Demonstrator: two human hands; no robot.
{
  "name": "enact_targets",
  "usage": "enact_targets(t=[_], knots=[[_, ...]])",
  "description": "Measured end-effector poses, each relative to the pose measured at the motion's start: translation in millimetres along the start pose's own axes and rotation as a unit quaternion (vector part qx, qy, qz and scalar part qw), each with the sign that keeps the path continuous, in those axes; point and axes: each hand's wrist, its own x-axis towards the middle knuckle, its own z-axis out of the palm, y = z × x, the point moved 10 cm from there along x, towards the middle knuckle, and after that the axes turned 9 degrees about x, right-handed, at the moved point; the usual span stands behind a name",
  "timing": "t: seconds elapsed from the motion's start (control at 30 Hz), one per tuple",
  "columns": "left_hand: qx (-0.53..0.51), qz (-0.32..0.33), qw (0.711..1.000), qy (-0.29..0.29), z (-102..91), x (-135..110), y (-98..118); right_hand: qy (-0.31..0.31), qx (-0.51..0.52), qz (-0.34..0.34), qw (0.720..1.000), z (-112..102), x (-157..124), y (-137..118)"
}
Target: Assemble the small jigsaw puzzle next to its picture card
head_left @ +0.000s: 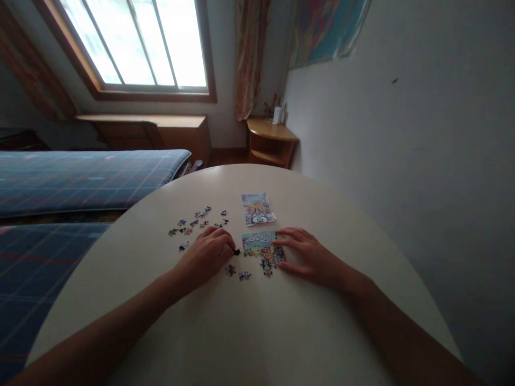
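On pale table [257, 332], hands [209, 250] [308, 257] flanking part-built puzzle [257, 244], curved rim [249, 165] well apart

Partly built puzzle [257, 244]: pale lettering along the top, too blurred to read.
Picture sheet [257, 208]: lettering across its top, also unreadable.

Pretty smooth surface [257, 327] with a soft sheen, puzzle pieces [230, 270] look like printed card, picture sheet [257, 207] seems paper, corner shelf [270, 130] is shiny wood, mattress [80, 177] cloth-covered.
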Motion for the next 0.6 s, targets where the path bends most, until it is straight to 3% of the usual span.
enact_targets(t=[0.4,0.6], knots=[[-0.075,-0.056,0.995,-0.019,-3.1,-3.8,11.4,0.012,-0.002,-0.001,1.0,-0.6,3.5,-5.2],[-0.096,-0.033,0.995,-0.019,-3.6,-9.3,27.7,0.019,-0.005,0.001,1.0,-0.8,5.7,-7.1]])
